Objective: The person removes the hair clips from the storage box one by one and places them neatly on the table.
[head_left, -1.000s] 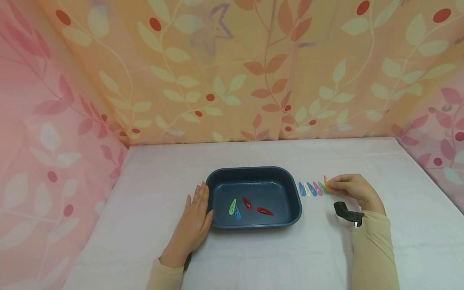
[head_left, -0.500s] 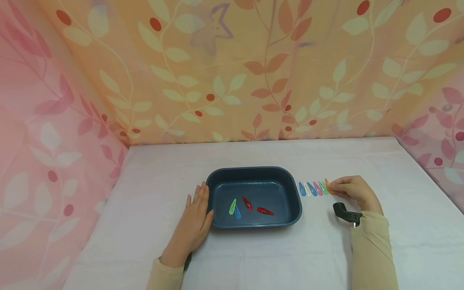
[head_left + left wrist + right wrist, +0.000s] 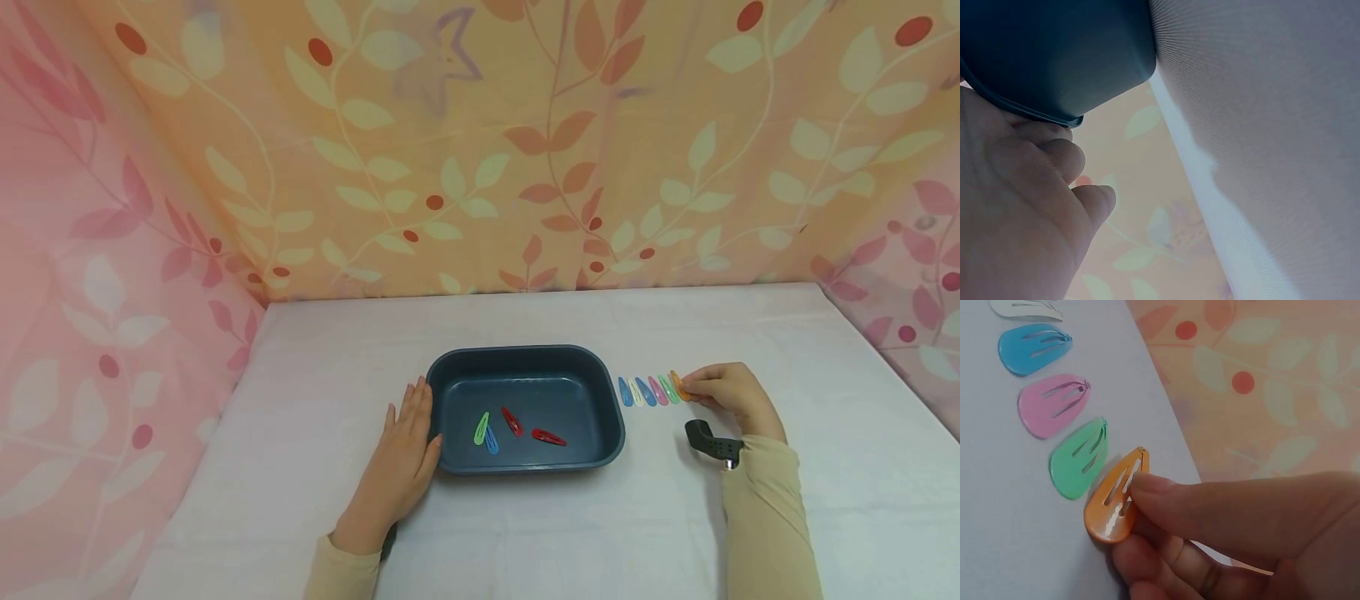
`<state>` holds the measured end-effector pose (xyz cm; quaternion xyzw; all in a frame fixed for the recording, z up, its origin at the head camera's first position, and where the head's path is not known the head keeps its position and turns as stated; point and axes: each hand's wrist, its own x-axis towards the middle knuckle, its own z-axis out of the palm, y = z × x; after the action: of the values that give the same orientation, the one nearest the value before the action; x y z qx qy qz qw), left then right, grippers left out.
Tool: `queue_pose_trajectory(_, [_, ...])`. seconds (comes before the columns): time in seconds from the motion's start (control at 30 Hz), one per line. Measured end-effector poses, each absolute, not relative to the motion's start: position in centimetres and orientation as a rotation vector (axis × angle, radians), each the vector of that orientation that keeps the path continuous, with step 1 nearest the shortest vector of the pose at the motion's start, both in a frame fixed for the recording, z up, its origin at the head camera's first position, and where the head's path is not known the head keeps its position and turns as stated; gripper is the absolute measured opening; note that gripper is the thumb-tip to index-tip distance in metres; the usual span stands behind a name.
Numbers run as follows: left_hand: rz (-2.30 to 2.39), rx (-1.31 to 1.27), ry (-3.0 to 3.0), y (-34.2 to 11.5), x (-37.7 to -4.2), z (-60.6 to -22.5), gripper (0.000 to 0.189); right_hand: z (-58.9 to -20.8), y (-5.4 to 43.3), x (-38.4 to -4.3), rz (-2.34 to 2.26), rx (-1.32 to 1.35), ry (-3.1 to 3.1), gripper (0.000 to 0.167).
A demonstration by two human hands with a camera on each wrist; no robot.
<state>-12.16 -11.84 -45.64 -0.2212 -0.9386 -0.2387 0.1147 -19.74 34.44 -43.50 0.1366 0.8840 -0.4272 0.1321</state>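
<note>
My right hand pinches an orange snap hair clip between thumb and fingers, at the right end of a row of clips. Beside it lie a green clip, a pink clip, a blue clip and a white clip, with another blue clip nearest the tray. My left hand rests with straight fingers against the left rim of a dark blue tray. Inside the tray are a light green clip, a blue one and two red clips.
A white cloth covers the table. Patterned curtains rise behind it and on both sides. A black wrist mount sticks out from the right sleeve.
The orange clip has come down from a more upright pose to lie beside the green clip, which shows more now. My right arm has shifted slightly left; the left hand stays put.
</note>
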Motion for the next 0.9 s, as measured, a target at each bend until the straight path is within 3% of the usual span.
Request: queue_pose_trajectory(0.9, [-0.701,-0.640,-2.751,-11.77,-12.20,-45.64,0.065,-43.35,34.46,-19.66,-1.172,0.402,2.584,0.031])
